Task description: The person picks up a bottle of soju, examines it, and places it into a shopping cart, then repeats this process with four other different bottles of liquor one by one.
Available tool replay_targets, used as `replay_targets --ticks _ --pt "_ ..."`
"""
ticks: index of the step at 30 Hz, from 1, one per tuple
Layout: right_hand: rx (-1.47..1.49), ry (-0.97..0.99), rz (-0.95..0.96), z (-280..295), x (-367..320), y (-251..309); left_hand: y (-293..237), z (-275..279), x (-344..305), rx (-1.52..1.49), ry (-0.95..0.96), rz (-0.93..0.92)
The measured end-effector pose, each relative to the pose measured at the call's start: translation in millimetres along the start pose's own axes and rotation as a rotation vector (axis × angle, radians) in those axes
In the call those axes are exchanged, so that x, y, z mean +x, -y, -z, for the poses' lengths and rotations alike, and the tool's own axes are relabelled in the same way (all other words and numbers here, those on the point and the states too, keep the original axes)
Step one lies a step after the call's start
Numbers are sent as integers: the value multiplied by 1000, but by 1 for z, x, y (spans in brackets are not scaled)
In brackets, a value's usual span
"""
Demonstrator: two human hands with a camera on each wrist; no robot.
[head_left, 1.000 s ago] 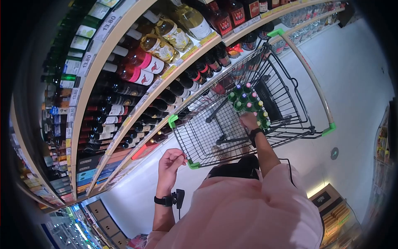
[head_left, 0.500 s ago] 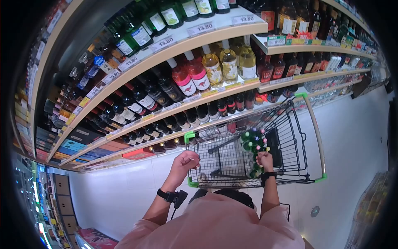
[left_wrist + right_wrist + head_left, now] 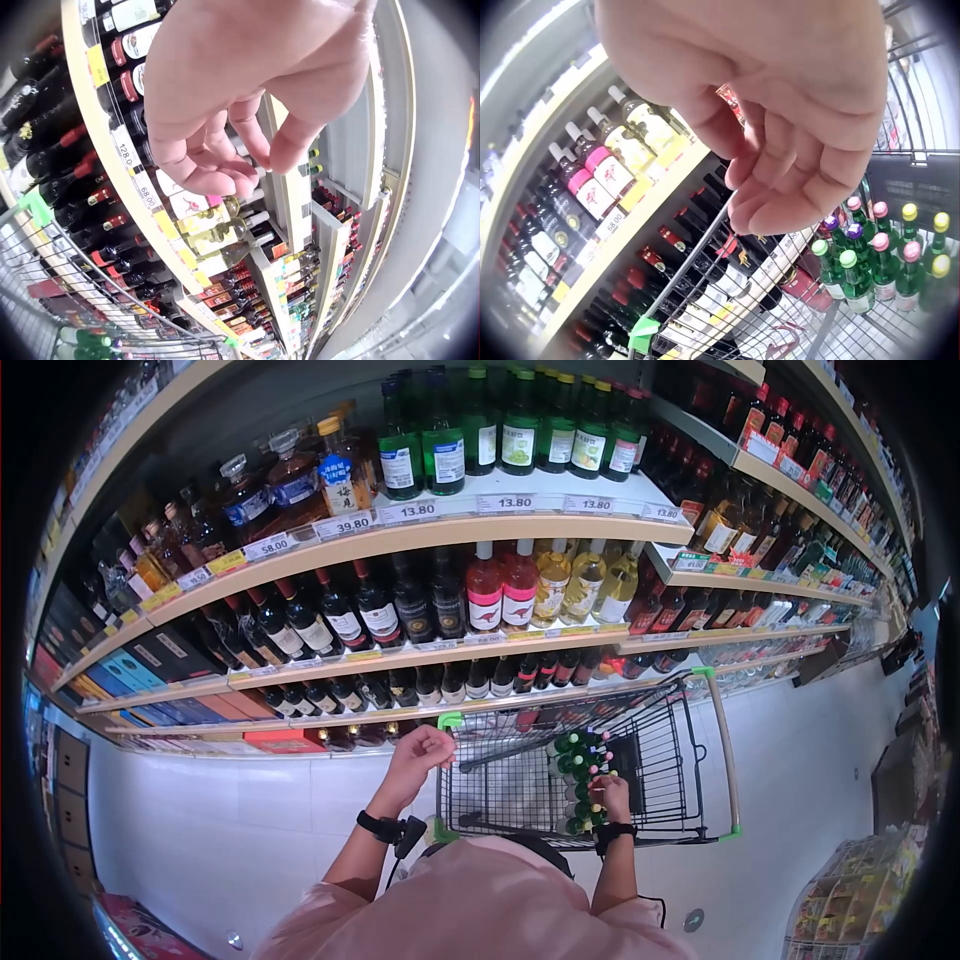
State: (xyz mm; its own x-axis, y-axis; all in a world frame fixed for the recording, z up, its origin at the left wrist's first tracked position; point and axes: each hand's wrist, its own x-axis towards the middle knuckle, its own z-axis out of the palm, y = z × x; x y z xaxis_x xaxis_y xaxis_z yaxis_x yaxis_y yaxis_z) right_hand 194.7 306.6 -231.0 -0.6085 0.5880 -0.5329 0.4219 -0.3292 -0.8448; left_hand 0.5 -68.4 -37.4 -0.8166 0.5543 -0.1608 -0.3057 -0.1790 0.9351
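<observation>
Near the front corner of the shopping cart (image 3: 520, 778), my left hand (image 3: 422, 758) hovers with its fingers loosely bent; nothing shows in it in the left wrist view, where the hand (image 3: 240, 90) hangs before the shelves. My right hand (image 3: 612, 798) is over the cart, beside the green bottles (image 3: 574, 765) with coloured caps standing inside. In the right wrist view that hand (image 3: 772, 112) has loosely curled fingers and no object in them, with the bottles (image 3: 885, 274) apart from it at the lower right.
Shelves (image 3: 400, 533) of bottles curve across the back, with green bottles (image 3: 517, 430) on an upper level and pink and yellow ones lower. The cart handle (image 3: 722, 760) is at the right. A wire rack of goods (image 3: 850, 905) stands at the lower right.
The head view has swung round to show the shelves more squarely, with green bottles now upright at the top. The right hand has risen from the bottles; the left stays near the cart's corner.
</observation>
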Motion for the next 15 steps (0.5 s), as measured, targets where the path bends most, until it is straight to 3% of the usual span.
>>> replay_targets --ticks 4,6,8,15 --pt "-115 30 115 -21 17 7 -4 27 -14 -8 -89 10" --pt "-24 104 133 -36 1 31 3 43 -20 -50 -94 -6" --pt "-55 143 59 -36 12 31 5 53 -26 -101 -128 -2" --pt "-176 23 29 -58 -12 46 8 71 -40 -164 -165 -3"
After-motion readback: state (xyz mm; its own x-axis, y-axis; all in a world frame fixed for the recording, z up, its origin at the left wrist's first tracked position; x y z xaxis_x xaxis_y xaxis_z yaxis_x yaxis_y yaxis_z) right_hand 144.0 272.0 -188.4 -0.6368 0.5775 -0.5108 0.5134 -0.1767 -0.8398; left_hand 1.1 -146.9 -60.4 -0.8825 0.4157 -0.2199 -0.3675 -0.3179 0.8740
